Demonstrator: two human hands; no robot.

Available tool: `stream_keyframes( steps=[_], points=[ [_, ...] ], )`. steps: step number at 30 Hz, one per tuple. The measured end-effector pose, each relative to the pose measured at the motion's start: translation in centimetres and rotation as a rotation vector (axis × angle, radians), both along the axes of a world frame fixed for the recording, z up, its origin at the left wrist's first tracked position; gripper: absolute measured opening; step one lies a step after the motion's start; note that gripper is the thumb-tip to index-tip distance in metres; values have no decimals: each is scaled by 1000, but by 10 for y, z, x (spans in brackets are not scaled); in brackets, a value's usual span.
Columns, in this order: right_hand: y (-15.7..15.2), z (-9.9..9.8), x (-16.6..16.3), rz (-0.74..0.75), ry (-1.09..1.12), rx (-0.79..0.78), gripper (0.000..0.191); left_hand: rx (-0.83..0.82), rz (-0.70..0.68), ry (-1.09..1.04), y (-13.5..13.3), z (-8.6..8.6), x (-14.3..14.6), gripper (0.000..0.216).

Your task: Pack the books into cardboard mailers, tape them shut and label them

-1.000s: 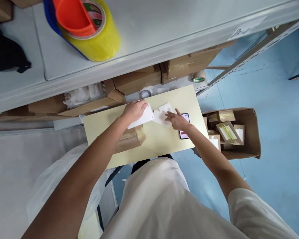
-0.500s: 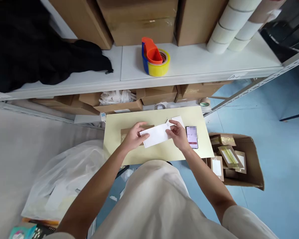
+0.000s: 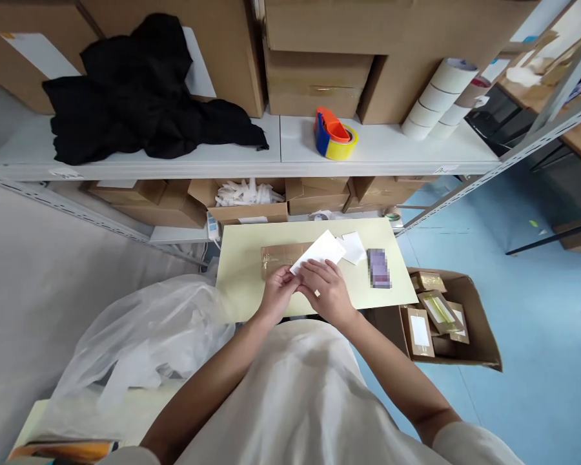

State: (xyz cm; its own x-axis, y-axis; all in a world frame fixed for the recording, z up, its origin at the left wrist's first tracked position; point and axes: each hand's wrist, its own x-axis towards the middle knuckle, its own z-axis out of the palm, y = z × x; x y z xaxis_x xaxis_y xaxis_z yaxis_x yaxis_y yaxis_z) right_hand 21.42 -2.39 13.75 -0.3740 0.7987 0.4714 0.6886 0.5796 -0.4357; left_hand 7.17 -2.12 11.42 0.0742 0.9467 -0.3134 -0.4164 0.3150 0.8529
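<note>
Over the table [image 3: 242, 297], hands [image 3: 328, 289] (now closer) hold paper [image 3: 322, 249]

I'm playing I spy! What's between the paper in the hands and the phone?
In the head view, loose white paper lies between the held paper and the phone.

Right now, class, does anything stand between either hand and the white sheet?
Nothing visible does: the left hand and right hand both touch the white sheet at its near end. The cardboard box shows behind it, not in between.
</note>
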Motion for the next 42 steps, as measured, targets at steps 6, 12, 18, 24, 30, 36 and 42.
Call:
stream_keyframes(
  steps=[6,12,18,24,30,36,42],
  points=[
    [-27,-10,-10,-78,-10,-34,24,-30,-92,-158,-22,5,-13,27],
    [-38,-9,-8,-72,-9,3,22,-18,-168,-163,-31,1,-22,24],
    [-37,-7,-7,-39,-28,38,21,-51,-144,-159,-30,0,-28,21],
    [-33,-5,-3,-20,-30,61,23,-64,-132,-106,-29,3,-28,23],
    [-30,-4,5,10,2,57,22,-65,-132,-91,-26,2,-23,25],
    [-26,-6,9,31,36,22,23,17,-166,-10,-23,1,-16,26],
    [-20,-6,6,71,89,-8,22,134,-136,168,-19,6,-13,28]
  ],
)
